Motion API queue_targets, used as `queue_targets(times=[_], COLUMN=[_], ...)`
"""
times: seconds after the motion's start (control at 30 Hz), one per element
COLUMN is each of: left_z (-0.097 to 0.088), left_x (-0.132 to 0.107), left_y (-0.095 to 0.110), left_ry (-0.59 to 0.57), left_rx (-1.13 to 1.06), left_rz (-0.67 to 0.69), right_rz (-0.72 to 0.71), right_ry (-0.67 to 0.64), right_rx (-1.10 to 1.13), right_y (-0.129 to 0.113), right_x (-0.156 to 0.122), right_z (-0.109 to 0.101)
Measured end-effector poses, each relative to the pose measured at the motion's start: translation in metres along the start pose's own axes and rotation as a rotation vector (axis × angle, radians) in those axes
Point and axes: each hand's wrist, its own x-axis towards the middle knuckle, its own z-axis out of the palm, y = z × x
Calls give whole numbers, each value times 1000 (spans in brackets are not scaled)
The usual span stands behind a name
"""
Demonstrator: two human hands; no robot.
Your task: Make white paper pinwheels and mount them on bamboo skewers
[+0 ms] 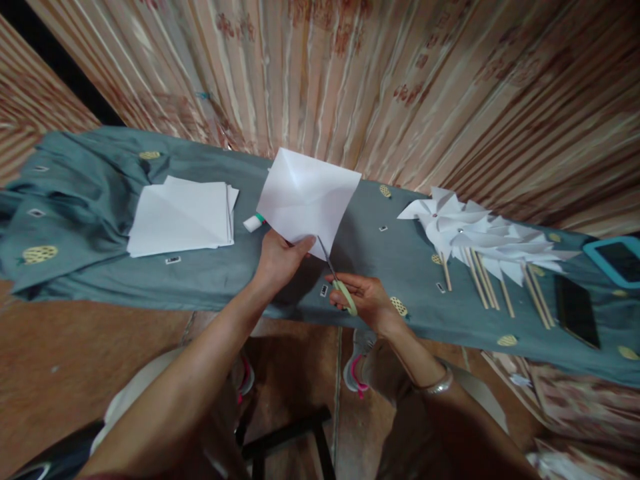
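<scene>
My left hand (283,260) pinches the lower edge of a square white paper sheet (310,190), thumb on top, and holds it tilted above the cloth. Faint crease lines cross the sheet. In my right hand (367,299) is a pair of scissors (345,297) with light green handles. Their blades lie at the sheet's near corner, just right of my left thumb; whether they have cut into the paper I cannot tell. Partly behind the sheet's left edge lies a white glue stick (253,223) with a green band.
A stack of white paper (180,217) lies at the left on the grey-green cloth (395,250). To the right are several white paper pinwheels (465,230) on wooden sticks, a dark phone (577,310) and a blue-framed device (615,260). A striped curtain (320,80) hangs behind.
</scene>
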Motion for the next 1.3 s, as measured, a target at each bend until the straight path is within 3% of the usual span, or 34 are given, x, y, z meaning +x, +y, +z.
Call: queue_targets(times=[1.3], left_z=[5], left_x=[-5], left_y=[-16], left_ry=[-58], left_rx=[-61], left_rz=[12], right_rz=[-40], right_ry=[-10], right_rx=[-20], right_y=[-1], right_x=[0], right_z=[-2])
